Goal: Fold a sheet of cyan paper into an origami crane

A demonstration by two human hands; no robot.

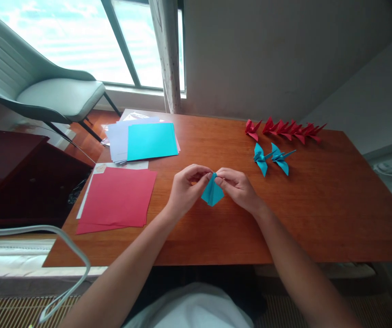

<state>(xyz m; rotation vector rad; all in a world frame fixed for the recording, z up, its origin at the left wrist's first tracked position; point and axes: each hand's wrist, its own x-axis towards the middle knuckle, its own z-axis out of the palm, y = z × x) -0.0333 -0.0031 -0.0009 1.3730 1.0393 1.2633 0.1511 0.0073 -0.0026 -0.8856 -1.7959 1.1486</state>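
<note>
Between my two hands is a small piece of folded blue origami paper (213,193), kite-shaped, its narrow end up and its wider point toward me. My left hand (192,184) pinches the upper left of it between thumb and fingers. On the other side my right hand (237,186) pinches the same narrow end, fingertips close to those of the left. The fingers partly cover the top of the fold. It is held over the middle of the wooden table (189,241); whether it touches the wood I cannot tell.
Two blue paper cranes (260,159) stand to the right, with a row of several red paper cranes (291,129) behind them. Blue sheets (153,141) lie on white papers (117,139) at the back left. Red sheets (117,196) lie nearer. A chair (59,98) stands beyond the table.
</note>
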